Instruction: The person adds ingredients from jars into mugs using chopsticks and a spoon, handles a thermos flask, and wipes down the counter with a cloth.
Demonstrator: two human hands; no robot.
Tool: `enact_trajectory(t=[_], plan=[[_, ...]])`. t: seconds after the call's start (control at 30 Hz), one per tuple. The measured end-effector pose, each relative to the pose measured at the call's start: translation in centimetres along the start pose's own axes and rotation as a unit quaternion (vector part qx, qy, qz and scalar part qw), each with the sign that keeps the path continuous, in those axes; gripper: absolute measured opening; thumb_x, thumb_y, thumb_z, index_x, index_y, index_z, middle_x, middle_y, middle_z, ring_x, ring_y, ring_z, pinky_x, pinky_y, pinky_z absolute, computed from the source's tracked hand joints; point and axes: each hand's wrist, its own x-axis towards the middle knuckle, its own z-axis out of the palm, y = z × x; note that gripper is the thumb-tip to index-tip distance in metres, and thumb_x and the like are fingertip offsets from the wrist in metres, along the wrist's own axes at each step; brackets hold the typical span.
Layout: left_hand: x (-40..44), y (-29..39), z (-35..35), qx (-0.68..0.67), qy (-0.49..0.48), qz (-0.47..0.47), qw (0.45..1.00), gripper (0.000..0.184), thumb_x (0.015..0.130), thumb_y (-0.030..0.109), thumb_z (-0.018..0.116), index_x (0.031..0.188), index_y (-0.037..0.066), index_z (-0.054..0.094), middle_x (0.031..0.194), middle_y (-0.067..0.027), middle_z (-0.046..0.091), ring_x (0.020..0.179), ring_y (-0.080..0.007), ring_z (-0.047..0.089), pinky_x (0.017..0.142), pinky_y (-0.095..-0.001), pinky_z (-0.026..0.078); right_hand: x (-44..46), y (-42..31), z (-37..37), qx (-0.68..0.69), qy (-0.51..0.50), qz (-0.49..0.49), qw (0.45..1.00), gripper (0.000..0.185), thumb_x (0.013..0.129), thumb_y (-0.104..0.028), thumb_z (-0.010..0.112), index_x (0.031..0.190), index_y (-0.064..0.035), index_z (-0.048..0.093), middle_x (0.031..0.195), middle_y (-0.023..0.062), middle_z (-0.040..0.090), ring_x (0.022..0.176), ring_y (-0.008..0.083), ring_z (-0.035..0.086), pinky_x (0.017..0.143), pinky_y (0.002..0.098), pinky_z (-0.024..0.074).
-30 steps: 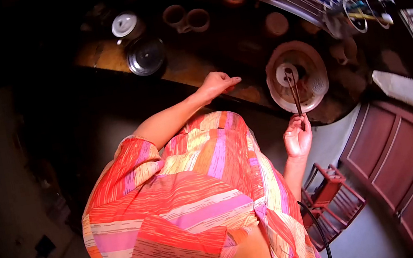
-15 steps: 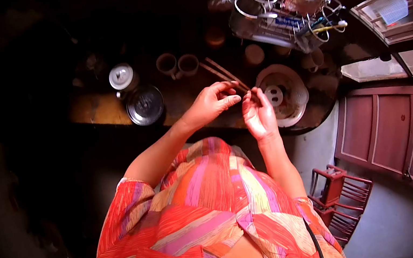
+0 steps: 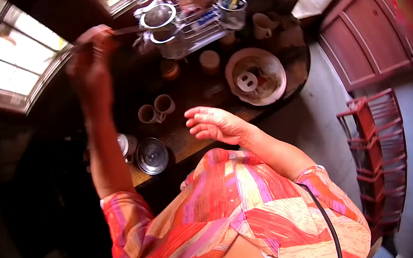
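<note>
My left hand is raised far out at the upper left, near the window, and is blurred by motion. Its fingers are closed around chopsticks, whose visible ends point right toward the wire rack. Over the near edge of the dark table, my right hand is held palm partly up with its fingers apart and nothing in them. Beyond it stand two mugs. A round metal lid lies at the table's front edge, beside a pale lidded cup partly hidden by my left forearm.
An enamel basin with a white holed piece inside stands at the right. Jars and another mug are near the rack, which holds cups and toothbrushes. A red wooden chair stands on the floor at right, below a door.
My left hand has swung up and left with the chopsticks, away from my right hand. My right hand has let go and moved left with its fingers spread. The view has turned.
</note>
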Motion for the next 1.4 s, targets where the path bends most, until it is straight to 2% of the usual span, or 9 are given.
enact_trajectory(t=[0.1, 0.3, 0.43, 0.63, 0.87, 0.97, 1.1, 1.23, 1.4], plan=[[7.2, -1.5, -0.1, 0.094, -0.036, 0.069, 0.993, 0.019, 0.093, 0.016, 0.057, 0.104, 0.004, 0.066, 0.093, -0.0038, 0.068, 0.080, -0.0082, 0.061, 0.067, -0.0237, 0.050, -1.6, 0.9, -2.2, -0.053, 0.042, 0.027, 0.997, 0.030, 0.091, -0.021, 0.060, 0.116, -0.0055, 0.055, 0.102, 0.0058, 0.062, 0.087, 0.0133, 0.062, 0.077, 0.0256, 0.0521], [10.0, -3.4, 6.2, 0.213, -0.194, -0.091, 0.953, 0.028, 0.078, 0.025, 0.073, 0.097, 0.006, 0.070, 0.087, -0.0129, 0.070, 0.079, -0.0214, 0.067, 0.072, -0.0322, 0.053, -5.8, -0.3, -7.4, -0.007, 0.160, -0.046, 0.986, 0.026, 0.091, -0.016, 0.059, 0.115, -0.0049, 0.055, 0.099, 0.0076, 0.063, 0.084, 0.0142, 0.063, 0.074, 0.0266, 0.0523], [9.8, -9.1, 6.3, 0.353, -0.211, -0.054, 0.910, 0.033, 0.081, 0.042, 0.070, 0.102, 0.018, 0.071, 0.093, -0.0032, 0.070, 0.089, -0.0152, 0.065, 0.081, -0.0307, 0.050, -7.9, -1.8, -9.5, 0.006, 0.211, -0.067, 0.975, 0.021, 0.093, -0.015, 0.056, 0.112, -0.0062, 0.056, 0.097, 0.0058, 0.063, 0.080, 0.0133, 0.062, 0.071, 0.0257, 0.0521], [8.3, -6.4, 6.7, 0.282, -0.301, -0.086, 0.907, 0.026, 0.080, 0.022, 0.068, 0.097, 0.002, 0.068, 0.085, -0.0106, 0.070, 0.076, -0.0162, 0.066, 0.071, -0.0306, 0.052, -8.4, -2.4, -10.4, -0.012, 0.222, -0.034, 0.974, 0.019, 0.094, -0.015, 0.055, 0.111, -0.0063, 0.056, 0.096, 0.0051, 0.063, 0.080, 0.0129, 0.062, 0.071, 0.0256, 0.0525], [6.2, -5.3, 4.1, 0.121, -0.246, -0.083, 0.958, 0.056, 0.077, 0.009, 0.073, 0.127, 0.000, 0.049, 0.114, -0.0162, 0.059, 0.101, -0.0215, 0.059, 0.084, -0.0310, 0.050, -6.3, -2.9, -10.0, -0.044, 0.205, 0.004, 0.978, 0.021, 0.094, -0.016, 0.054, 0.111, -0.0048, 0.055, 0.096, 0.0048, 0.063, 0.080, 0.0120, 0.061, 0.072, 0.0246, 0.0524], [1.3, -6.6, 2.0, -0.023, -0.090, -0.139, 0.986, 0.055, 0.085, 0.009, 0.065, 0.134, 0.004, 0.041, 0.121, -0.0146, 0.056, 0.101, -0.0233, 0.059, 0.086, -0.0339, 0.050, -5.9, -3.2, -10.0, -0.055, 0.203, 0.009, 0.978, 0.020, 0.094, -0.016, 0.054, 0.111, -0.0052, 0.055, 0.097, 0.0047, 0.062, 0.080, 0.0114, 0.061, 0.071, 0.0241, 0.0522], [-6.3, -12.2, 3.0, -0.008, 0.055, -0.139, 0.989, 0.024, 0.097, 0.022, 0.051, 0.112, 0.009, 0.064, 0.103, -0.0012, 0.066, 0.085, -0.0100, 0.060, 0.073, -0.0239, 0.049, -6.6, -3.0, -10.9, -0.050, 0.223, 0.005, 0.974, 0.020, 0.094, -0.016, 0.055, 0.111, -0.0057, 0.055, 0.096, 0.0046, 0.062, 0.080, 0.0112, 0.061, 0.071, 0.0236, 0.0522], [-16.4, -22.1, 9.3, 0.044, -0.182, -0.321, 0.928, 0.024, 0.091, 0.015, 0.052, 0.105, -0.001, 0.065, 0.093, -0.0084, 0.068, 0.082, -0.0161, 0.064, 0.073, -0.0298, 0.051, -7.8, -3.0, -11.8, -0.062, 0.254, 0.024, 0.965, 0.020, 0.092, -0.014, 0.057, 0.110, -0.0063, 0.055, 0.095, 0.0038, 0.062, 0.079, 0.0105, 0.061, 0.069, 0.0221, 0.0523], [-16.1, -25.7, 18.1, 0.137, -0.244, -0.278, 0.919, 0.027, 0.082, 0.015, 0.063, 0.105, 0.001, 0.065, 0.091, -0.0129, 0.068, 0.089, -0.0271, 0.065, 0.080, -0.0346, 0.050, -9.4, -4.1, -12.2, -0.082, 0.286, 0.015, 0.954, 0.020, 0.091, -0.016, 0.060, 0.108, -0.0065, 0.055, 0.095, 0.0031, 0.062, 0.078, 0.0098, 0.061, 0.069, 0.0218, 0.0528]])
